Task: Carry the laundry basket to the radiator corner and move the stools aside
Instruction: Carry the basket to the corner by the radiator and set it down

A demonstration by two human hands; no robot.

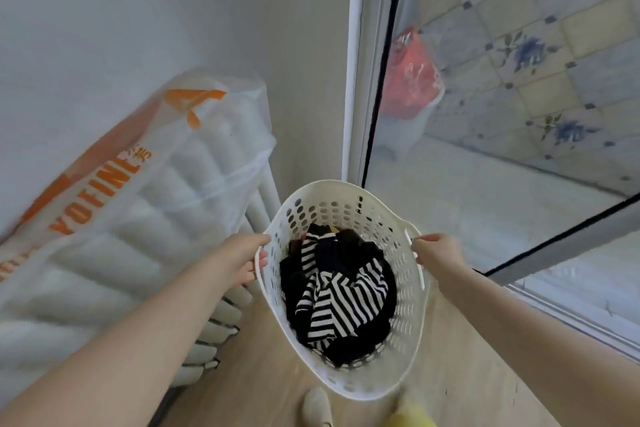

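A white perforated laundry basket (346,196) hangs above the wooden floor in the corner, tilted slightly. Inside lie dark clothes and a black-and-white striped garment (341,302). My left hand (244,258) grips the basket's left rim, fingers curled over the edge. My right hand (438,253) holds the right handle slot. The white radiator (221,308) stands just left of the basket, along the wall. No stools are in view.
A translucent plastic bag with orange lettering (138,170) covers the radiator's top. A glass sliding door with a white frame (360,80) rises behind the basket; a red object (412,73) shows through the glass. My feet (317,407) stand below the basket.
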